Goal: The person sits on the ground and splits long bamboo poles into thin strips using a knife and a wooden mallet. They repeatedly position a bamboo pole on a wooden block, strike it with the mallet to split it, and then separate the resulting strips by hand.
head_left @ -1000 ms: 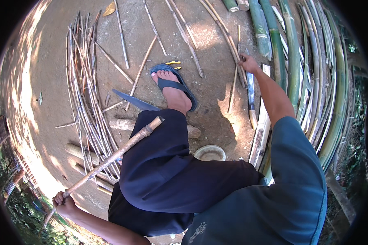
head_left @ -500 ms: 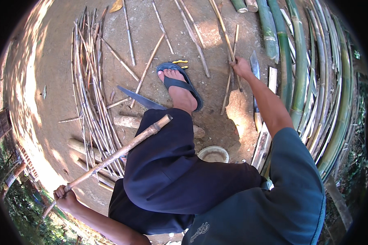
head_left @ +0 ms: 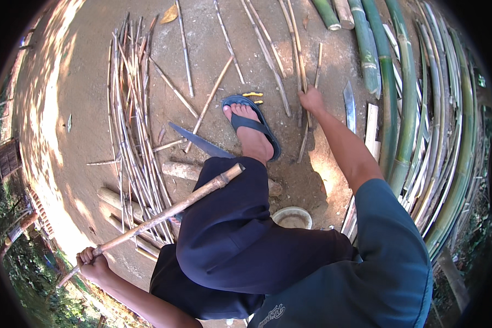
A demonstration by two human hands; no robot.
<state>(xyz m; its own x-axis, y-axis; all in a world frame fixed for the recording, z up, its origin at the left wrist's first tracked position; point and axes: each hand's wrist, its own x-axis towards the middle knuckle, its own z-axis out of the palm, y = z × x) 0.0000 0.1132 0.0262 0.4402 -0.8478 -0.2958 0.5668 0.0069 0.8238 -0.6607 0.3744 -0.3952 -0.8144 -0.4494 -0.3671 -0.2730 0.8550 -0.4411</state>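
My left hand (head_left: 93, 264) is closed around the lower part of a brown bamboo pole (head_left: 167, 213), which slants up to the right across my bent knee. Out to the front right, my right hand (head_left: 311, 100) is closed on a thin bamboo stick (head_left: 295, 38) lying lengthwise on the ground. A second thin stick runs close beside it, and I cannot tell whether the fingers hold both. A shorter stick (head_left: 318, 63) lies by the fingers. To the right of that hand lies a knife with a broad blade (head_left: 349, 106), its handle hidden by my arm.
A heap of thin bamboo sticks (head_left: 134, 136) lies on the left, and thick green bamboo poles (head_left: 385, 93) on the right. A saw blade (head_left: 199, 141) points out beside my sandalled foot (head_left: 251, 128). Near my knee are a short log (head_left: 181, 170) and a round bowl (head_left: 292, 217).
My right hand has shifted slightly left and nearer along the thin sticks. My left hand still grips the pole. The whole view has moved a little, so the ground things appear further right and lower.
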